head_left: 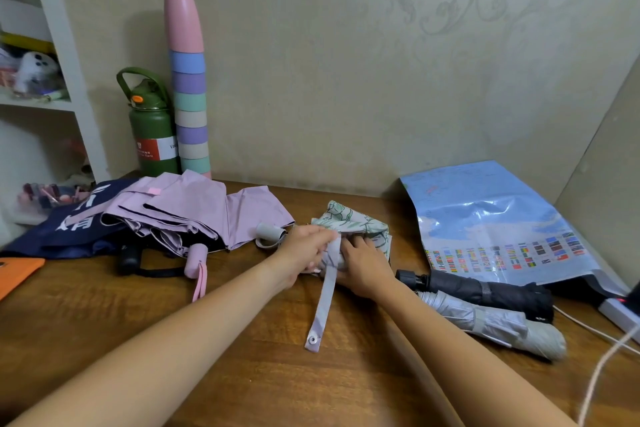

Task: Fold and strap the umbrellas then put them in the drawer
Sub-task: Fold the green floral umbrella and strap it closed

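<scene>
A white umbrella with a green leaf print [356, 224] lies bunched at the middle of the wooden desk [242, 374], its grey handle [270, 234] pointing left. My left hand [306, 248] grips the umbrella's body near the handle. My right hand [363, 263] presses curled fingers round the folded cloth. The pale strap [323, 302] with a snap button hangs loose toward me. An unfolded pink umbrella [194, 211] lies to the left, over a navy one [69, 229]. A strapped black umbrella [485, 291] and a strapped grey one [495, 326] lie at the right.
A green bottle [152, 128] and a stack of pastel cups [190, 90] stand by the wall. A plastic-wrapped map [495, 218] leans at the right, with a power strip [620, 314] and cables beside it. A white shelf [62, 45] is on the left; an orange object [17, 274] lies at the left edge.
</scene>
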Action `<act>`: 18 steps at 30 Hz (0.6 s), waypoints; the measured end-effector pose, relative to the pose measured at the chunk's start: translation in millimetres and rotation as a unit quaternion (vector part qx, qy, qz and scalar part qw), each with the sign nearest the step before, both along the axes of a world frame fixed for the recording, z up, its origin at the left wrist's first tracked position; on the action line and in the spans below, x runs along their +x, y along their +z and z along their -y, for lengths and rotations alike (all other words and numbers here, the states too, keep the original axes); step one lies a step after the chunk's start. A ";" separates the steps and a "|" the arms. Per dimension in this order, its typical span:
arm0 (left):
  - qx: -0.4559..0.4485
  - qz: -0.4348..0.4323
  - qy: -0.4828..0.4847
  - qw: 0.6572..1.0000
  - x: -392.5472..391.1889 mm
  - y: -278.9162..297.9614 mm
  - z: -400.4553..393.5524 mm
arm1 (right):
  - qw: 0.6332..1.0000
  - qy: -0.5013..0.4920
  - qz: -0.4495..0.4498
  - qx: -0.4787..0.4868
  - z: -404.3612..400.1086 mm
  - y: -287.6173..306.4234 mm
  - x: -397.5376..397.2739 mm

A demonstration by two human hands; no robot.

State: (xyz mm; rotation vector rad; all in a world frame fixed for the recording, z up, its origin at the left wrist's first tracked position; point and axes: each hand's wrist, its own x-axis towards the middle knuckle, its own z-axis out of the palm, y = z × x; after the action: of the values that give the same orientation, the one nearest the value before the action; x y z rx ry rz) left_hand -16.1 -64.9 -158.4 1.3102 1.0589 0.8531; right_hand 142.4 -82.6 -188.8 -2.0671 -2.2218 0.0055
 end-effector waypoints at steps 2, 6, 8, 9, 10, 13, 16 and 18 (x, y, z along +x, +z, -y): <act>0.041 0.057 0.013 0.997 -1.3 5.2 -0.2 | 1.000 0.005 -0.007 -0.004 -1.1 1.3 -1.2; 0.015 0.162 -0.057 0.985 -2.0 6.5 -3.0 | 0.998 0.039 -0.039 -0.037 0.1 10.3 -7.1; 0.017 0.165 -0.055 0.985 -2.4 6.3 -2.6 | 0.997 0.048 -0.045 -0.050 4.4 14.7 -10.0; 0.020 0.162 -0.041 0.986 -2.9 4.6 -4.0 | 0.996 0.054 -0.044 -0.054 5.8 15.1 -10.6; 0.029 0.145 -0.021 0.989 -3.3 2.7 -6.4 | 0.996 0.060 -0.040 -0.058 7.3 15.7 -11.4; 0.104 -0.011 0.030 0.994 -8.3 -5.7 -15.8 | 0.995 0.073 -0.030 -0.064 11.0 17.6 -13.8; 0.160 -0.146 -0.040 0.975 -14.0 -3.0 -16.4 | 0.994 0.088 -0.014 -0.068 14.3 23.3 -18.3; 0.165 -0.208 -0.100 0.959 -18.9 4.9 -13.8 | 0.991 0.108 -0.009 -0.079 16.5 28.9 -20.5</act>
State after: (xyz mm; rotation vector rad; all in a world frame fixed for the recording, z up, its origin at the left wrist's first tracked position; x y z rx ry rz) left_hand -35.0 -51.1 -153.6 1.9046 1.1095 0.6310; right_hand 122.0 -99.0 -159.9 -1.8770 -2.4954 0.2244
